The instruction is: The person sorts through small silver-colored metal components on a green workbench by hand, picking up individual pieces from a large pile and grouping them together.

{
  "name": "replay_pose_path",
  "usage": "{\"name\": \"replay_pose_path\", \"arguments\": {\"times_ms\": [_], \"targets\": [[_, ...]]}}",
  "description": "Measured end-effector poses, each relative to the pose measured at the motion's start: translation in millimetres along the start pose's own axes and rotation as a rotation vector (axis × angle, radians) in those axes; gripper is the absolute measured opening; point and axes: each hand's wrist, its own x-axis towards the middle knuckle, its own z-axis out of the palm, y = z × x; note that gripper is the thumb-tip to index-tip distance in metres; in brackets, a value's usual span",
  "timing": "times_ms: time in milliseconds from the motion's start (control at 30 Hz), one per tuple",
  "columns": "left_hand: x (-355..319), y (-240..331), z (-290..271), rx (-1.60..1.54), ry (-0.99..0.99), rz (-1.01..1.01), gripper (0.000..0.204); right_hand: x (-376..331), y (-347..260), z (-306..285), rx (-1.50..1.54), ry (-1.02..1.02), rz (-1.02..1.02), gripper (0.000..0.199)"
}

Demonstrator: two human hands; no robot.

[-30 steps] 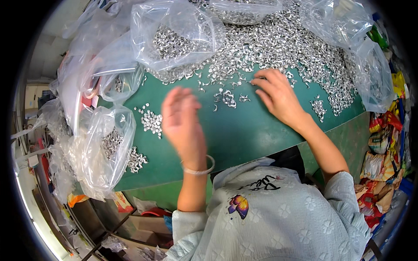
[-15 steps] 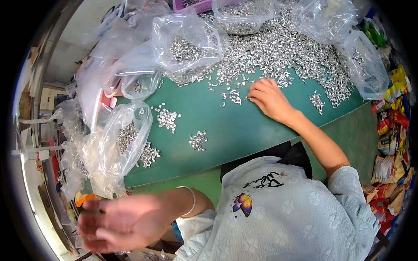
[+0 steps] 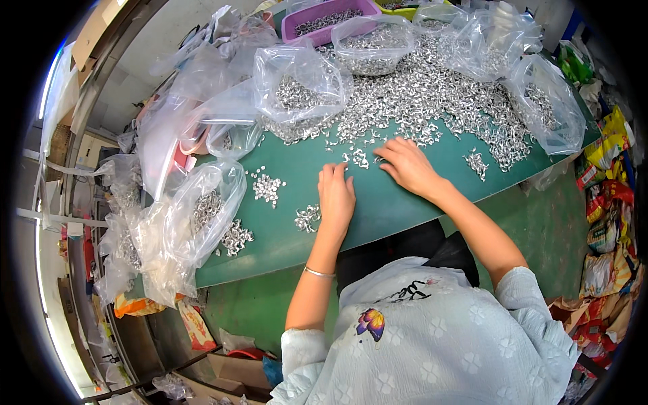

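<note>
A large heap of small silver metal parts (image 3: 432, 101) covers the far half of a green table (image 3: 385, 202). My left hand (image 3: 335, 196) lies flat on the green top, fingers together and pointing away, just right of a small cluster of parts (image 3: 307, 217). My right hand (image 3: 405, 165) rests palm down at the near edge of the heap, fingertips spread over a few loose parts (image 3: 358, 158). Neither hand holds anything that I can see. Another small cluster (image 3: 268, 187) lies further left.
Clear plastic bags of the same parts ring the table: one at the left edge (image 3: 202, 216), one at the back (image 3: 297, 84), one at the right (image 3: 547, 108). A purple tray (image 3: 331, 13) sits at the back. Coloured packets (image 3: 607, 202) pile on the floor at right.
My left hand, which was down by the floor at the left half a second ago, is back on the table beside my right hand. The right hand stayed at the heap's edge.
</note>
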Motion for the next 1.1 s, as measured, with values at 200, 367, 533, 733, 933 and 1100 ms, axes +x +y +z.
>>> {"name": "replay_pose_path", "arguments": {"times_ms": [200, 367, 533, 733, 933, 1100], "targets": [[-9.2, -7.8, -7.3, -0.12, -0.027, 0.017, 0.024, -1.4, 6.2, -5.6, 0.063, -0.132, 0.044, 0.011], [-16.6, 4.3, -15.0, -0.123, 0.006, 0.088, 0.023, -13.9, 4.4, -28.8, 0.127, -0.03, 0.016, 0.012], [0.5, 43.5, 11.0, -0.117, -0.034, 0.197, 0.033, -53.8, 36.6, -39.4, 0.041, 0.097, 0.02, 0.014], [-55.5, -29.5, 43.9, -0.645, -0.609, 0.4, 0.03, -125.5, -8.4, -38.7, 0.278, 0.529, -0.214, 0.028], [-31.8, 100.2, 112.1, -0.48, -0.754, 0.512, 0.032, -218.3, 44.3, 50.8, 0.21, 0.278, 0.503, 0.021], [-30.8, 126.2, 135.0, -0.446, -0.73, 0.613, 0.034, -195.7, 104.2, 163.9, 0.078, 0.003, 0.684, 0.024]]}}
